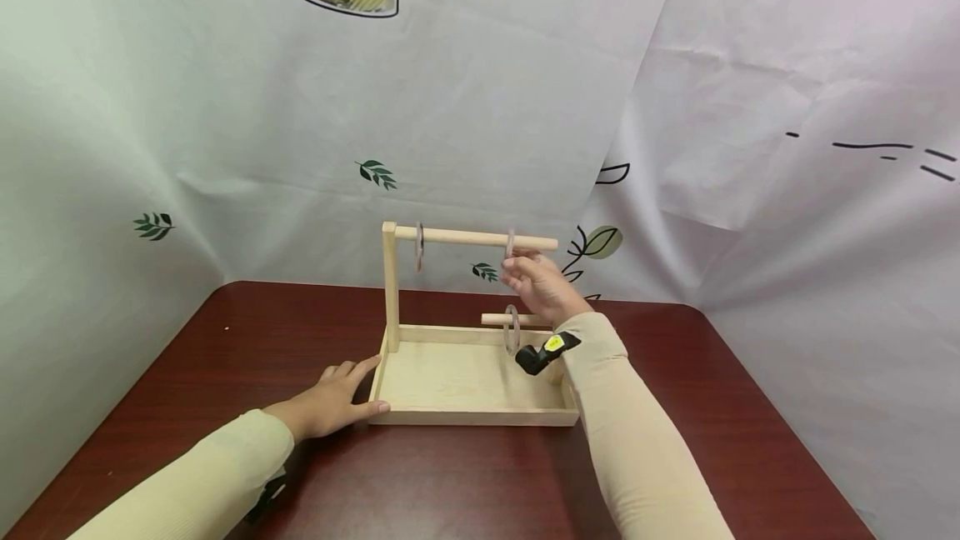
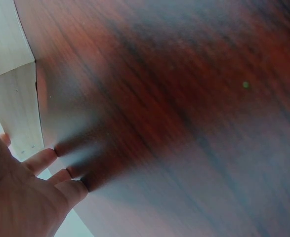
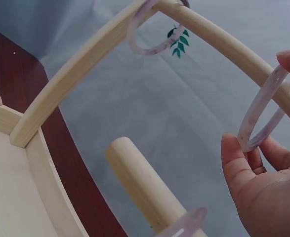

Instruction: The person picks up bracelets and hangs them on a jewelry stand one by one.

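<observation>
A pale wooden stand has a shallow tray (image 1: 450, 373), a post (image 1: 391, 282) at its left and an upper rod (image 1: 465, 237). Near that rod's free right end, my right hand (image 1: 546, 288) pinches a translucent lilac bangle (image 3: 256, 116) between thumb and fingers; the bangle encircles the rod. A second bangle (image 1: 419, 250) hangs on the same rod close to the post. Around the shorter lower rod (image 1: 492, 319) hangs a third bangle (image 1: 512, 333). My left hand (image 1: 330, 403) rests against the tray's left side, fingers extended, thumb at the front corner.
The stand sits on a dark reddish wooden table (image 1: 465, 482). Behind the table hangs a pale cloth (image 1: 480, 107) printed with leaves and a jar. A black strap with a small camera (image 1: 543, 354) is on the right wrist, over the tray's right part.
</observation>
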`<state>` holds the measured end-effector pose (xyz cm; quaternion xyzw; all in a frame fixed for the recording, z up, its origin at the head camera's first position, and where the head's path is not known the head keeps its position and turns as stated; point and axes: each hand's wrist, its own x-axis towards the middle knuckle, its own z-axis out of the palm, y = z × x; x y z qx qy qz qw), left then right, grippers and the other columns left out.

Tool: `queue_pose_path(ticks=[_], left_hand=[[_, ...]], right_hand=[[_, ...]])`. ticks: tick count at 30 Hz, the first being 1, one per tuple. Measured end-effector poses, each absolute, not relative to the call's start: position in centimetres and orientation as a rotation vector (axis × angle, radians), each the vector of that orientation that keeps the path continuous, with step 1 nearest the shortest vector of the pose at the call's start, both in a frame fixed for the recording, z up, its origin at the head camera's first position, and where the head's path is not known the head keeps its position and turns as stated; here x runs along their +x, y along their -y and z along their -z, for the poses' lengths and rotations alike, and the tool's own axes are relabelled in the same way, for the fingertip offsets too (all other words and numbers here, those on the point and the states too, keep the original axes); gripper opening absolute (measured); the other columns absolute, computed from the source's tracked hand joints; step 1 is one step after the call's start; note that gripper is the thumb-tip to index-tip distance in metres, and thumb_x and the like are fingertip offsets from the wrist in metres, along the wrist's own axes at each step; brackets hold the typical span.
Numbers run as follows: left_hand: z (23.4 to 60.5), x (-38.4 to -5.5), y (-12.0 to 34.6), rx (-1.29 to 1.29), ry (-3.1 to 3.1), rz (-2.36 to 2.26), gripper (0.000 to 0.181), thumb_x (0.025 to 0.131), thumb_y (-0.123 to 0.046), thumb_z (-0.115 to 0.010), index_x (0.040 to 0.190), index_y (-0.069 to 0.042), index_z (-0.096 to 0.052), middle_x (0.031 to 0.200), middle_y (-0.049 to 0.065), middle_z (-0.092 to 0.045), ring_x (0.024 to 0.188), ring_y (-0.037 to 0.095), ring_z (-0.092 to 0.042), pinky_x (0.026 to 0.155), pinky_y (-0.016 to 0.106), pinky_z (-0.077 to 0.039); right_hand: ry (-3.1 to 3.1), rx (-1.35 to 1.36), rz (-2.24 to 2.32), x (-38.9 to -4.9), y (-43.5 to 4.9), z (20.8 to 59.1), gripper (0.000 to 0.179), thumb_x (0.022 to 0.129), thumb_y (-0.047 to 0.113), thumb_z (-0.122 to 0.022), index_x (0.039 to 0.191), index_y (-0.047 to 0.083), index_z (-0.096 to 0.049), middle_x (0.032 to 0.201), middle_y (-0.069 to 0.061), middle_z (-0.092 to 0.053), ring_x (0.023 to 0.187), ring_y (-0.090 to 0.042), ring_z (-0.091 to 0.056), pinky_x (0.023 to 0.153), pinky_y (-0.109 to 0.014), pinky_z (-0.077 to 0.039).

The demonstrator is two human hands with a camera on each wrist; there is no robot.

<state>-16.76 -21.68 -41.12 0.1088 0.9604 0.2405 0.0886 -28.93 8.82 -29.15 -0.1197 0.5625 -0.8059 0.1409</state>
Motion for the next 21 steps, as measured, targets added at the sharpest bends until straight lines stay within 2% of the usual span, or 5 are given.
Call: queue_pose_path(ticks=[6, 13, 17, 21], left_hand=[[40.9, -16.8, 21.7, 0.339, -2.861, -0.704, 0.089, 0.086, -0.061, -0.061, 0.151, -0.009, -0.029, 0.138, 0.028, -0.039, 0.128, 0.052, -0.032, 0.092, 0.067, -0.037], [40.8, -16.8, 21.7, 0.332, -2.856, -0.706, 0.089, 0.086, -0.061, -0.061, 0.151, -0.009, -0.029, 0.138, 0.028, -0.039, 0.129, 0.052, -0.031, 0.093, 0.067, -0.036], [40.8, -16.8, 21.6, 0.332, -2.856, -0.706, 0.089, 0.086, -0.061, -0.061, 0.151, -0.009, -0.029, 0.138, 0.028, -0.039, 0.129, 0.052, -0.031, 0.093, 0.067, -0.036], [40.8, -16.7, 21.6, 0.337, -2.855, -0.707, 0.089, 0.086, -0.060, -0.061, 0.151, -0.009, -0.029, 0.139, 0.028, -0.039, 0.129, 0.052, -0.031, 0.093, 0.067, -0.036]], right_hand=[[-1.623, -0.330, 2.312, -28.9, -8.1, 29.0, 0.036, 0.090, -0.004, -0.048, 0.123, 0.007, -0.043, 0.111, -0.002, -0.043, 0.090, -0.009, -0.048, 0.107, -0.037, -0.034], [-1.588, -0.350, 2.309, -29.0, -7.6, 28.8, 0.031, 0.091, -0.004, -0.047, 0.120, 0.004, -0.043, 0.112, -0.005, -0.041, 0.090, -0.011, -0.046, 0.102, -0.036, -0.036], [-1.571, -0.372, 2.315, -29.1, -7.2, 28.9, 0.028, 0.088, -0.004, -0.048, 0.113, 0.007, -0.043, 0.115, -0.005, -0.039, 0.095, -0.013, -0.043, 0.108, -0.041, -0.031], [-1.571, -0.381, 2.319, -29.0, -6.9, 29.0, 0.026, 0.086, -0.004, -0.048, 0.109, 0.007, -0.043, 0.110, -0.003, -0.039, 0.096, -0.014, -0.042, 0.113, -0.045, -0.024]])
